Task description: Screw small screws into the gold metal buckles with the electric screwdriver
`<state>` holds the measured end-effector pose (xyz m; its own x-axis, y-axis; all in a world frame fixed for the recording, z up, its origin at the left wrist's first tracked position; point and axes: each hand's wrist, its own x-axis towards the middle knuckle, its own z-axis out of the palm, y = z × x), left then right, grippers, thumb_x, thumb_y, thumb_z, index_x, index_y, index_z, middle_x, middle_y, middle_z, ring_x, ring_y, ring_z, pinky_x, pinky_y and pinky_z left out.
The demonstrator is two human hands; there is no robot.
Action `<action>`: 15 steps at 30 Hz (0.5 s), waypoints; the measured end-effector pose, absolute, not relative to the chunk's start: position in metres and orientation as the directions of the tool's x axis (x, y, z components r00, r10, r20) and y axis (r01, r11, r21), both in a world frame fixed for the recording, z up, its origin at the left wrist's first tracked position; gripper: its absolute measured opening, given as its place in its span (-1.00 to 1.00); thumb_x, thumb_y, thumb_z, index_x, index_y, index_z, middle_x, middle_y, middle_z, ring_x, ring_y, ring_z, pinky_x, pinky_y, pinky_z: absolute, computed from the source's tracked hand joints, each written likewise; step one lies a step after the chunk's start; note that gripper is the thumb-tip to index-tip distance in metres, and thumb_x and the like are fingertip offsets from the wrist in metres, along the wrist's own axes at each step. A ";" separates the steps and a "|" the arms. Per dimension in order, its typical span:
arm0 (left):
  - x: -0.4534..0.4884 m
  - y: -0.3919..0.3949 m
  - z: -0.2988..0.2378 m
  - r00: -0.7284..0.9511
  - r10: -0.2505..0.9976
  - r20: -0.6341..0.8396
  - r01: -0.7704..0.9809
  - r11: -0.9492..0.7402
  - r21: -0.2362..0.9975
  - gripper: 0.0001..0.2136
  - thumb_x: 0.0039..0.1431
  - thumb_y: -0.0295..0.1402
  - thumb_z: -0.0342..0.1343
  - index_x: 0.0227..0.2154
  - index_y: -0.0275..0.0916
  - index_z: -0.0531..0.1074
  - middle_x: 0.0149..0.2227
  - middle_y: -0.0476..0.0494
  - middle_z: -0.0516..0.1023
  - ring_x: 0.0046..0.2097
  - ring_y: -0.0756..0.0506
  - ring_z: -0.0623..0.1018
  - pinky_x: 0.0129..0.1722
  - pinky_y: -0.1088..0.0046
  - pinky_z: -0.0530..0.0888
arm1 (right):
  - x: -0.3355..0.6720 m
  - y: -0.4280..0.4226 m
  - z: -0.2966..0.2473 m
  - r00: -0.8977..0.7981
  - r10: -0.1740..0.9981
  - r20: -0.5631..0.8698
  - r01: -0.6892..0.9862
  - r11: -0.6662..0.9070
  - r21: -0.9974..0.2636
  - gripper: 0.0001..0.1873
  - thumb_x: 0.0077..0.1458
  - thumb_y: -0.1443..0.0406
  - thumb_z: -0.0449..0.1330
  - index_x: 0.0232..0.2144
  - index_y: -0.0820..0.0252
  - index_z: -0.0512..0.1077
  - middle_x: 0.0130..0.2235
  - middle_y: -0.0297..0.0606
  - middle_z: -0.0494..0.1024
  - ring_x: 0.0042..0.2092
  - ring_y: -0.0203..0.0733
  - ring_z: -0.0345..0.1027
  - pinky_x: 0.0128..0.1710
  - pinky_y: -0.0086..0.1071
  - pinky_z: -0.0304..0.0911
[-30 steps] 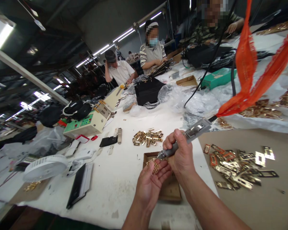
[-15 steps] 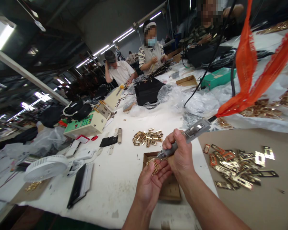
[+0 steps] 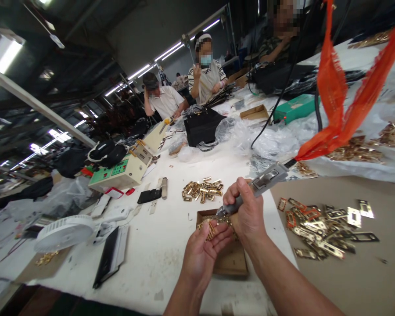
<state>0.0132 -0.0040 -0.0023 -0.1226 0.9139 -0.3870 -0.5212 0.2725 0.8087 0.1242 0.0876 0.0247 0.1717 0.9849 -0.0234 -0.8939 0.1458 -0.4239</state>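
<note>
My right hand [image 3: 246, 208] is wrapped around a grey electric screwdriver [image 3: 268, 179], hung with an orange cloth strip [image 3: 335, 131]. Its tip points down to the left, over the far end of a shallow cardboard box [image 3: 233, 265] with small gold bits in it. Palm up above that box, my left hand [image 3: 199, 250] pinches a gold metal fitting [image 3: 209, 230] with its thumb, its other fingers stretched out. The fitting lies just below the screwdriver's tip, and a small gap seems to part them. Exactly how many gold pieces the left hand holds cannot be made out.
Gold rectangular fittings [image 3: 202, 189] lie heaped beyond the box. More metal plates [image 3: 325, 230] are piled on brown board at right. A white fan [image 3: 64, 232], a black notebook [image 3: 107, 259] and a cream machine [image 3: 121, 171] stand at left. Co-workers sit across the table.
My left hand has shifted slightly left with the gold fitting, away from the screwdriver's tip. My right hand has hardly moved. A red light now shows on the green box; a co-worker has raised a hand.
</note>
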 end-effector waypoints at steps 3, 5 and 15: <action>0.010 -0.007 0.003 -0.172 0.891 -0.421 -0.480 0.297 0.825 -0.69 0.21 -0.17 0.29 -0.18 -0.36 0.51 -0.14 -0.44 0.69 -0.09 -0.32 0.68 0.00 0.12 0.55 | 0.123 0.090 0.019 0.183 0.983 -0.028 -0.879 0.151 -0.453 -0.60 0.07 0.10 0.40 -0.48 0.14 0.28 -0.58 -0.49 0.31 -0.56 -0.35 0.19 -0.53 -0.45 0.17; 0.009 -0.010 0.010 -0.217 0.887 -0.408 -0.428 0.289 0.856 -0.67 0.18 -0.16 0.32 -0.19 -0.35 0.52 -0.16 -0.43 0.69 -0.12 -0.30 0.69 -0.03 0.16 0.57 | 0.119 0.093 0.014 0.181 0.981 -0.065 -0.869 0.129 -0.477 -0.62 0.05 0.07 0.41 -0.44 0.15 0.33 -0.58 -0.48 0.34 -0.56 -0.34 0.21 -0.54 -0.45 0.18; 0.086 0.016 0.061 0.029 0.986 -0.167 -0.022 0.168 0.986 -0.67 0.18 -0.14 0.30 -0.14 -0.30 0.58 -0.09 -0.38 0.67 -0.38 -0.15 0.65 -0.51 0.44 0.55 | 0.107 0.103 -0.016 0.076 0.979 -0.187 -0.831 -0.042 -0.555 -0.50 -0.03 -0.14 0.37 -0.47 0.14 0.41 -0.57 -0.36 0.44 -0.55 -0.26 0.30 -0.57 -0.40 0.22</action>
